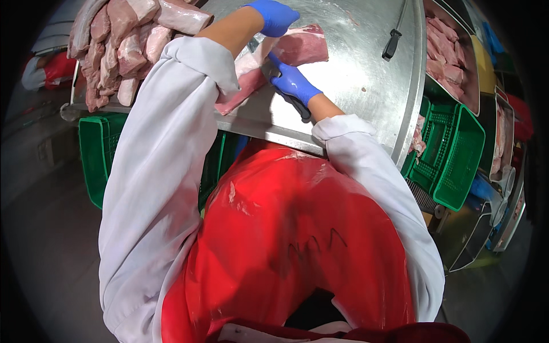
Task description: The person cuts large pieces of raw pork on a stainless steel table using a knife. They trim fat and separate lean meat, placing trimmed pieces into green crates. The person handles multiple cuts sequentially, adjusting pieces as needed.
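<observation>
A long piece of raw meat (303, 47), pink with a pale fat layer, lies across the metal table in front of me. At its far edge is my left hand (275, 17) in a blue glove, its fingers curled together against the pale strip. My right hand (294, 83), also gloved in blue, grips a knife by its black handle (298, 107). The handle points back toward me. Most of the blade is hidden by the hand and the meat, so I cannot tell how deep it sits.
Many meat pieces (123, 46) are heaped at the table's left. A sharpening steel with a black handle (392, 44) lies on the metal table (366, 114). Green crates (460, 154) stand right of and below the table, beside a bin of cut meat (472, 74). Another person (57, 70) is far left.
</observation>
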A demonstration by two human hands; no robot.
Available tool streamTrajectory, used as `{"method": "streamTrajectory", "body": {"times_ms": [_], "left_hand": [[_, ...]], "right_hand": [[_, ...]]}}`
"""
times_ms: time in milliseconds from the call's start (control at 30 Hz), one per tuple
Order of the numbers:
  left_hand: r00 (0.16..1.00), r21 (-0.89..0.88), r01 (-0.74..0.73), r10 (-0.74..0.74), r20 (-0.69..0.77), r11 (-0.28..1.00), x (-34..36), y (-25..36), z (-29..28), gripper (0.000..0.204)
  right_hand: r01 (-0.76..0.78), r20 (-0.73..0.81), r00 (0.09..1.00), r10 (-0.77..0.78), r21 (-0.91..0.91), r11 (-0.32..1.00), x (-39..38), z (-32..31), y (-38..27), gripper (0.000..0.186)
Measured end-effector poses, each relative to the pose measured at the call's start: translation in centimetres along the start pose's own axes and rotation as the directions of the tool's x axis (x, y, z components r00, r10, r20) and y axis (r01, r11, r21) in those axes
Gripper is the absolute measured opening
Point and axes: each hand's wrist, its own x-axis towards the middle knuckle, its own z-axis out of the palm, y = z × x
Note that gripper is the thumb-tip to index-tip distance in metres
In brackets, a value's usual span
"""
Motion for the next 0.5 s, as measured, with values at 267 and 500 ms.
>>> {"method": "streamTrajectory", "body": {"times_ms": [267, 500], "left_hand": [[0.998, 0.009, -0.045, 0.046, -0.033, 0.999, -2.2, 0.1, -1.2, 0.033], [0.995, 0.003, -0.038, 0.038, -0.091, 0.999, -5.0, -0.7, -2.5, 0.032]], "right_hand": [[-0.027, 0.002, 1.0, 0.027, 0.008, 1.0, -2.0, 1.4, -0.9, 0.077], [-0.117, 0.101, 0.989, 0.108, 0.089, 0.989, -5.4, 4.3, 0.0, 0.08]]}}
